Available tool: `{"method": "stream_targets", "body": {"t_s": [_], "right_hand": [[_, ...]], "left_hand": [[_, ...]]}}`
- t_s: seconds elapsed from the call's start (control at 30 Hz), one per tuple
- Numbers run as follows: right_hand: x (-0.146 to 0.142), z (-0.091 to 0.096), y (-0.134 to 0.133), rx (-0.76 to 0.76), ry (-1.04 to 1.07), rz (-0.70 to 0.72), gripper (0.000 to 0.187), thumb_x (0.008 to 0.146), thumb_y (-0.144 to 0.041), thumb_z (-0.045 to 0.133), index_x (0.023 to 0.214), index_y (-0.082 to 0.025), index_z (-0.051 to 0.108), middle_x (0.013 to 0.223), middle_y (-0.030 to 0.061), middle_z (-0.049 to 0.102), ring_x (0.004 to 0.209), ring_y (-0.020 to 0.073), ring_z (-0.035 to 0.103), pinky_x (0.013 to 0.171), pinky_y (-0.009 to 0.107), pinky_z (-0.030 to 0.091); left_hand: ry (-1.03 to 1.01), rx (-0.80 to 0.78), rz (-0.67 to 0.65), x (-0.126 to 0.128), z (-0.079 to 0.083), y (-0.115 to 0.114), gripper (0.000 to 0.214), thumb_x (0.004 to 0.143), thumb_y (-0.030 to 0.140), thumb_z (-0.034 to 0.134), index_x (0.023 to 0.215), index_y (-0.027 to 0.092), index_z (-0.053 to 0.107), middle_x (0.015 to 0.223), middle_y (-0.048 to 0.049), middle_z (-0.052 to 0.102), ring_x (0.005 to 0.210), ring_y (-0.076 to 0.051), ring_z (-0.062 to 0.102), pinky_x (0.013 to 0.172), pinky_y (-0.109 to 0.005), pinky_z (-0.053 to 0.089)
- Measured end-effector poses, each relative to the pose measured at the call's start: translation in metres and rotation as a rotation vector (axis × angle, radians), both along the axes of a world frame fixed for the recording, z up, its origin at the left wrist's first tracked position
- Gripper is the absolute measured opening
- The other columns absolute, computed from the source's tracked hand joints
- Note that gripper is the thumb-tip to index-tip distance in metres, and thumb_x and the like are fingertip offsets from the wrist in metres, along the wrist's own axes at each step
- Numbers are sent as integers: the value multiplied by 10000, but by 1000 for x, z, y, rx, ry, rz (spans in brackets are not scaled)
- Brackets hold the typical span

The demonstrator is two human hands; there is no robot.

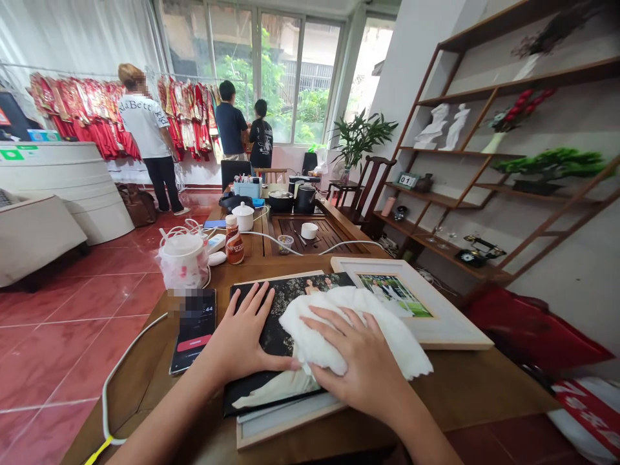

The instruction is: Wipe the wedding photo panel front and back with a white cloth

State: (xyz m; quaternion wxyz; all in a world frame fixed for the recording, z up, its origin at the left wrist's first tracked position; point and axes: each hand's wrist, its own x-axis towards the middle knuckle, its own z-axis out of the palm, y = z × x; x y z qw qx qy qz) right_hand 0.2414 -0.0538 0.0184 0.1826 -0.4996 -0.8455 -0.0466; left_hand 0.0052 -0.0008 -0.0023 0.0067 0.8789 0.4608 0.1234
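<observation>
My left hand lies spread on a dark wedding photo panel, its thumb stretched toward the middle. Under my right hand is a crumpled white cloth, pressed against the panel with the fingers bent over it. The panel shows a couple and a pale dress on black. It rests on a light wooden picture frame, whose near edge sticks out below. To the right, a second framed photo with a wide white mat lies flat; the cloth's edge overlaps it.
A phone lies left of the panel, with a white cable along the table edge. Behind stand a plastic-wrapped cup, a brown bottle, a white lidded pot and a tea tray. Shelves rise on the right; several people stand by the windows.
</observation>
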Motion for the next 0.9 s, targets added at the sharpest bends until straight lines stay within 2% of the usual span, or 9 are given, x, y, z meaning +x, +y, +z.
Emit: {"method": "stream_targets", "body": {"t_s": [0.27,0.37,0.63,0.77,0.9], "right_hand": [[-2,2,36,19,63,-69,487,819,-463,542,1293,-354,529,1374,-25,524,1185,309,442,938,500,299],[-4,0,32,19,65,-76,492,820,-459,538,1303,-370,515,1391,-46,505,1197,314,429,943,509,290],[-4,-1,-1,-29,44,-10,542,799,-460,562,1332,-411,471,1413,-68,477,1228,313,403,974,520,267],[-3,2,11,-35,51,-11,522,792,-452,573,1307,-409,496,1392,-63,500,1192,295,440,949,492,302],[-2,3,32,7,53,-47,501,814,-451,549,1305,-358,515,1377,-27,520,1163,296,464,927,484,318]], "left_hand": [[-17,-11,2,3,2,0,1184,644,893,430,1517,138,162,1568,-128,182,1441,-347,124,1141,-580,110],[-1,-9,7,4,1,1,1147,677,863,441,1515,130,165,1569,-130,166,1446,-333,112,1143,-577,99],[15,9,3,2,-2,1,1099,715,822,449,1510,112,182,1568,-131,168,1448,-323,105,1149,-559,105],[-3,2,5,2,-1,0,1151,675,869,432,1512,121,177,1569,-130,166,1446,-336,105,1144,-575,100],[-23,-13,5,1,0,-1,1201,632,914,401,1510,124,185,1569,-133,169,1442,-347,124,1138,-589,103]]}}
